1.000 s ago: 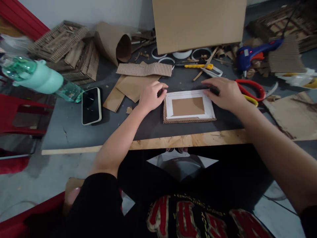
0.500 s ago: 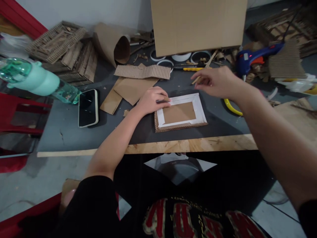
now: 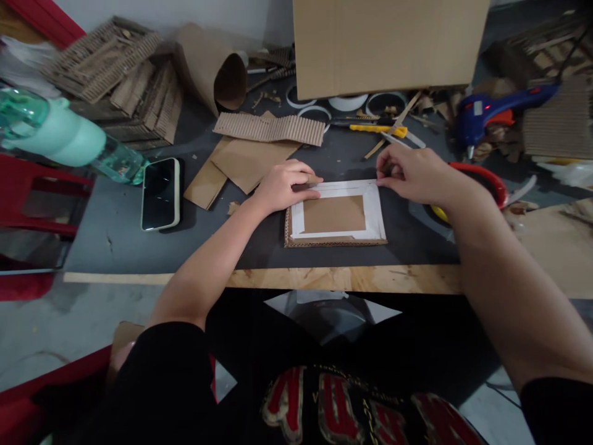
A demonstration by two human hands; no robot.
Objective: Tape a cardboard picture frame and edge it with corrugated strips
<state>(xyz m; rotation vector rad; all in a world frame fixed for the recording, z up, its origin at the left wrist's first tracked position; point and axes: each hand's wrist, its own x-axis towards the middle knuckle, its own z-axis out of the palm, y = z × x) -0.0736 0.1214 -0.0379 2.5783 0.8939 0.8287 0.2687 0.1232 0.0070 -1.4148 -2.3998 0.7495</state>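
A small flat cardboard frame [image 3: 334, 214] lies near the table's front edge. A white border runs around its brown middle, and corrugated edges show at its left and front. Over its back left corner rests my left hand [image 3: 286, 186], closed, with the thumb along the white border. My right hand [image 3: 410, 173] is at the back right corner, thumb and fingers pinched together at the border. Whatever lies between those fingertips is too small to make out. Behind that hand are a yellow cutter [image 3: 377, 128] and a thin cardboard strip [image 3: 374, 148].
A phone [image 3: 160, 194] and a green bottle [image 3: 78, 136] are on the left. Corrugated cardboard [image 3: 271, 128] and flat pieces lie behind my left hand. A blue glue gun [image 3: 504, 108], red-and-yellow rings and scraps sit at right. A large cardboard sheet [image 3: 389, 46] stands at the back.
My right hand has come down and toward me, from above the table behind the frame to its back right corner. My left hand stays on the frame. The view has shifted slightly.
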